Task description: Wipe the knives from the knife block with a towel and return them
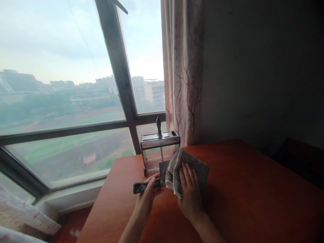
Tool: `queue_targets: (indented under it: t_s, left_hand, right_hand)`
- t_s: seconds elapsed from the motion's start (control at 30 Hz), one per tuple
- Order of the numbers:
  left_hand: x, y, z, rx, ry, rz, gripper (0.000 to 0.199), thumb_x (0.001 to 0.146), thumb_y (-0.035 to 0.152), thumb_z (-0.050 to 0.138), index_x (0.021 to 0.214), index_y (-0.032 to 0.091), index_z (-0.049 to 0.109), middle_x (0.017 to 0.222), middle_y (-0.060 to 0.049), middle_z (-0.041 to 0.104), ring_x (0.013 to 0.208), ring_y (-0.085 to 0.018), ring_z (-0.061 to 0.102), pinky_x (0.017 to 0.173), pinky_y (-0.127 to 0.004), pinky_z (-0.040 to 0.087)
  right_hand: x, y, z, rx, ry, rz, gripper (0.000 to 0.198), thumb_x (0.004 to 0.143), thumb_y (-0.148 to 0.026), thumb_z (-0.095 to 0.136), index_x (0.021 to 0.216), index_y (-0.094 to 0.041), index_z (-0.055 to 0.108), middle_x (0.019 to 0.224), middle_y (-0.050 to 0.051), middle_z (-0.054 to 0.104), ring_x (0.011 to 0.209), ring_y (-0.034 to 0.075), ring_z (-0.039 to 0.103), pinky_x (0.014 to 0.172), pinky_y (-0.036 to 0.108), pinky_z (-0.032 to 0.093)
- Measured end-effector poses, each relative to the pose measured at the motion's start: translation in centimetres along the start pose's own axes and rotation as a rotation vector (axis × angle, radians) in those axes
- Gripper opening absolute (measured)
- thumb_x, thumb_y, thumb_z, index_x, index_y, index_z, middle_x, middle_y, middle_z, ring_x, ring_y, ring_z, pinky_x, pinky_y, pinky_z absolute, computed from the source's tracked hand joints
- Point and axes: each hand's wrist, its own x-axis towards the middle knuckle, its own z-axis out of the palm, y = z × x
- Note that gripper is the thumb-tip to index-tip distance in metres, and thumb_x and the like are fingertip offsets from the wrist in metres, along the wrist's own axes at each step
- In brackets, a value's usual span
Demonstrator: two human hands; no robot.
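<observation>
My left hand (149,194) is closed around the black handle of a kitchen cleaver (140,187), whose handle points left. Part of its grey blade shows between the handle and a grey cloth (196,162), which covers the rest. My right hand (189,190) lies on the cloth with its fingers together, pressing it against the blade. What is under the palm and whether the thumb grips the far side are hidden. Just behind the blade stands a clear-sided knife holder (153,158), with one dark handle (158,126) sticking up from its slotted top.
The reddish-brown wooden table (248,189) stretches out to the right. A large window with a dark frame (130,135) is on the left and behind, above a pale sill (76,194). A patterned curtain (184,74) hangs behind the knife holder, beside a dark wall (253,67).
</observation>
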Motion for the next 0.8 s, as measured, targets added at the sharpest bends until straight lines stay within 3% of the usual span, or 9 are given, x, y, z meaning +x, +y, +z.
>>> queue_targets:
  t_s: [0.2, 0.3, 0.5, 0.8]
  left_hand:
    - [-1.2, -0.3, 0.6, -0.106, -0.044, -0.053, 0.046, 0.07, 0.041, 0.075, 0.108, 0.018, 0.069, 0.096, -0.009, 0.074, 0.09, -0.027, 0.068, 0.076, -0.035, 0.053]
    - [-1.6, -0.3, 0.6, -0.126, -0.075, -0.108, 0.048, 0.073, 0.044, 0.072, 0.112, 0.017, 0.068, 0.098, -0.009, 0.074, 0.094, -0.028, 0.066, 0.081, -0.037, 0.052]
    - [-1.2, 0.2, 0.6, -0.11, -0.183, -0.019, 0.03, 0.08, 0.033, 0.068, 0.106, 0.018, 0.071, 0.101, -0.007, 0.073, 0.096, -0.026, 0.066, 0.081, -0.033, 0.05]
    - [-0.5, 0.7, -0.9, -0.12, -0.135, -0.001, 0.034, 0.08, 0.037, 0.067, 0.106, 0.016, 0.071, 0.103, -0.011, 0.072, 0.086, -0.023, 0.067, 0.068, -0.027, 0.049]
  right_hand:
    - [-0.6, -3.2, -0.5, 0.021, -0.121, -0.241, 0.083, 0.073, -0.025, 0.052, 0.149, -0.012, 0.021, 0.157, 0.011, 0.02, 0.142, 0.036, 0.019, 0.113, 0.057, 0.015]
    - [-0.5, -3.4, -0.8, 0.012, -0.117, -0.281, 0.08, 0.072, -0.022, 0.052, 0.147, -0.011, 0.027, 0.155, 0.01, 0.026, 0.141, 0.035, 0.021, 0.114, 0.056, 0.016]
    - [0.4, -1.7, -1.2, -0.023, -0.013, -0.242, 0.066, 0.075, -0.018, 0.052, 0.14, -0.019, 0.041, 0.15, 0.006, 0.037, 0.14, 0.033, 0.024, 0.113, 0.057, 0.017]
    - [0.7, 1.4, -0.6, -0.06, 0.122, -0.01, 0.061, 0.077, -0.012, 0.044, 0.138, -0.018, 0.04, 0.149, 0.009, 0.039, 0.139, 0.033, 0.026, 0.11, 0.061, 0.021]
